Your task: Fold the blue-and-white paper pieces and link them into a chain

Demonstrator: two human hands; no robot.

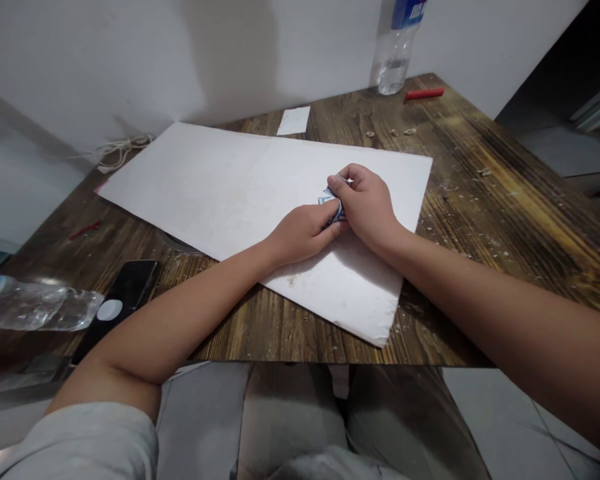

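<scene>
Both my hands meet over the right part of a white board [205,173] that lies on the wooden table. Between them is a small flat piece with a blue-and-white pattern [337,215], mostly covered by fingers, so its kind does not show. My left hand [305,230] pinches its lower side between thumb and fingers. From above and to the right, my right hand [367,200] grips the upper edge, thumb against the bent fingers. The hands touch or nearly touch each other just above the board.
Behind the board lies a white paper piece [294,121]. A water bottle [394,70] stands by the wall near a red stick [425,95]. At left are a lying bottle [45,305], a black phone [130,287] and a white cable [123,150]. Crumbs dot the wooden table [480,213].
</scene>
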